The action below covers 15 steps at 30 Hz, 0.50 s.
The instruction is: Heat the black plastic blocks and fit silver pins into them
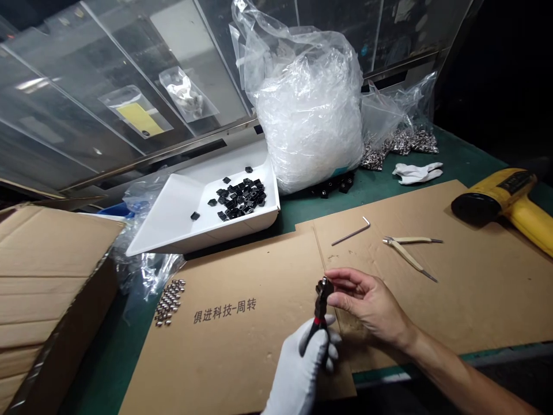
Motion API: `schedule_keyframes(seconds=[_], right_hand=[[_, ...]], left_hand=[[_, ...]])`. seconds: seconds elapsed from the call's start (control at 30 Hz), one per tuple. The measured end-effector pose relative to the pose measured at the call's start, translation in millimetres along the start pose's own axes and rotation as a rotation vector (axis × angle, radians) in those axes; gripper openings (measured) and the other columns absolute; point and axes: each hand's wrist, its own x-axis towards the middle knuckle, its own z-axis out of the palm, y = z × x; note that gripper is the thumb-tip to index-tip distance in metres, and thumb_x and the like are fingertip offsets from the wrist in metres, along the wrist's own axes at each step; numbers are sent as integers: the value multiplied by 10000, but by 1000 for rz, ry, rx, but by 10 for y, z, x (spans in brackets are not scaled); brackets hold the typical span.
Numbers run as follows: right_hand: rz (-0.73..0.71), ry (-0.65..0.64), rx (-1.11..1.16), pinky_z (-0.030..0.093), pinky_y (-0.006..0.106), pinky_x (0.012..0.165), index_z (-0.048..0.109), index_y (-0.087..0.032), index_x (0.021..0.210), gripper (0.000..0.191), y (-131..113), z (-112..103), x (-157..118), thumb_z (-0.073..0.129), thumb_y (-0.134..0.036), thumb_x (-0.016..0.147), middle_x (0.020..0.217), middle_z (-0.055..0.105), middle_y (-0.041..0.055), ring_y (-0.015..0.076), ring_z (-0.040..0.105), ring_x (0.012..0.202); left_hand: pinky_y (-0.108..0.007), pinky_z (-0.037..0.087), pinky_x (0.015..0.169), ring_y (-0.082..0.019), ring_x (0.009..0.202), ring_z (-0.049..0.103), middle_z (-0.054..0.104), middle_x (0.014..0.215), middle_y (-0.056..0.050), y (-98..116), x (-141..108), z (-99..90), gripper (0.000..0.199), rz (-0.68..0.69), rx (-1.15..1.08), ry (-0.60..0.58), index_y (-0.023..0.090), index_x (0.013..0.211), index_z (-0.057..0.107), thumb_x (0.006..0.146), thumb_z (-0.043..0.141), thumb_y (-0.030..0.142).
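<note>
In a white glove, my left hand (302,357) is wrapped round the dark handles of a pair of pliers (320,308), whose head points up and away from me. Small dark and shiny pieces show at the jaws; their exact shape is too small to tell. My bare right hand (371,302) has thumb and fingers closed at the jaw end, around something mostly hidden. Beneath both hands lies a cardboard sheet (233,357). A hex key (351,231) and cream-handled cutters (406,253) rest on it beyond my right hand.
A white tray (173,213) holds black square pieces (242,199). Small metal parts (170,302) lie at the left. Behind stand a large plastic bag (311,115) and bagged metal parts (401,141). A white glove (417,173), a yellow tool (496,196) and a cardboard box (52,259) flank the sheet.
</note>
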Motion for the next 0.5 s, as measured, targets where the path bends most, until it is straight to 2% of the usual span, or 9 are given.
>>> schedule_keyframes(seconds=[0.17,0.37,0.5], right_hand=[[-26,0,-13,584,387,991,785,-252,1109,442,43,-25,1,944,-342,707,1108,792,61,230,729,1042],[-43,-21,-51,581,404,1010,780,-247,1130,417,74,-83,-19,914,-361,752,1143,788,73,249,728,1082],[-78,-40,-96,591,388,994,760,-253,1159,401,98,-105,-39,875,-386,799,1149,787,69,243,732,1080]], left_hand=[[-306,473,699,-158,729,580,675,953,-102,-78,35,-13,535,-34,-16,-34,122,1204,650,993,526,597],[-298,466,658,-164,673,562,634,774,-69,-33,45,24,536,-31,-4,-43,113,1080,662,984,518,621],[-307,482,722,-181,740,574,636,820,-73,42,38,25,562,19,57,-79,121,1105,667,975,513,646]])
